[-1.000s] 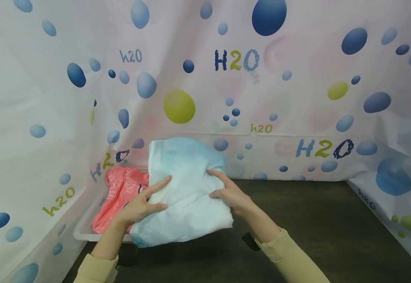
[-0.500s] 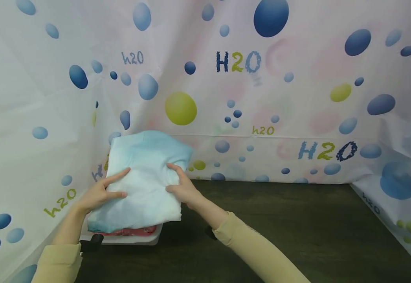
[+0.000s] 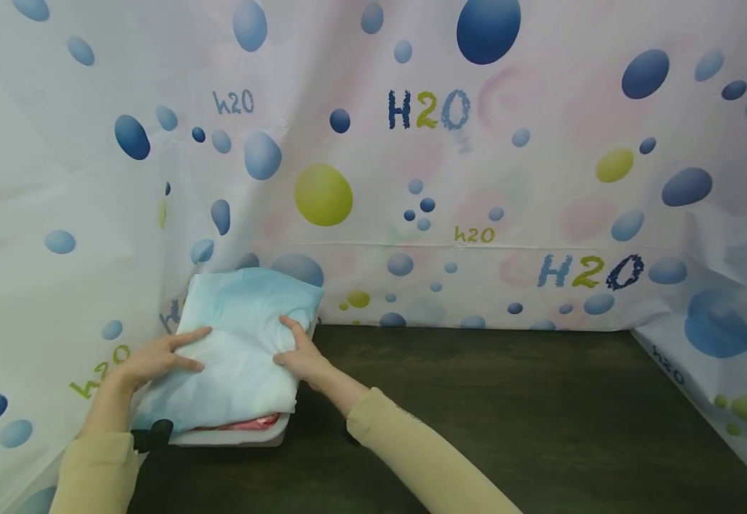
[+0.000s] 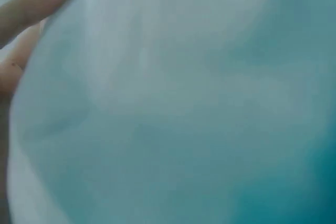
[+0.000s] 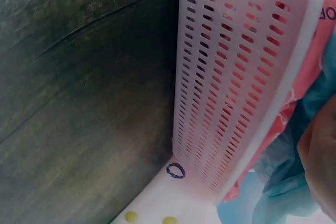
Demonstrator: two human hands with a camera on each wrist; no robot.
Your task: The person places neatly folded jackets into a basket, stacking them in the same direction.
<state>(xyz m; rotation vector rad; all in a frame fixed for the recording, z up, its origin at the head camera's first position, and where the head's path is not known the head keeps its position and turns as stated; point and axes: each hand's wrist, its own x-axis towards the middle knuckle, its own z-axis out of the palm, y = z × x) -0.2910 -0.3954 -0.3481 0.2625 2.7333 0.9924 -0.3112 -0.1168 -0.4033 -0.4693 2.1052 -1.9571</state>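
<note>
A folded cloth (image 3: 238,357), pale blue fading to white, lies over a white plastic basket (image 3: 271,437) at the left of the table. My left hand (image 3: 155,360) grips its left side, thumb and one finger on top, the other fingers hidden by the fabric. On the opposite side my right hand (image 3: 304,358) grips it the same way. A strip of pink printed fabric (image 3: 254,423) shows between cloth and basket rim. In the right wrist view, the perforated basket wall (image 5: 226,77) stands beside my right hand (image 5: 321,156), close above the rim. Cloth fills most of the left wrist view.
The dark wooden table (image 3: 476,414) stretches to the right of the basket. A white sheet (image 3: 540,178) with blue and green drops hangs behind and along both sides; the basket is close to its left corner.
Both hands have carried the folded cloth left and lowered it over the basket. It now covers most of the pink fabric that showed earlier.
</note>
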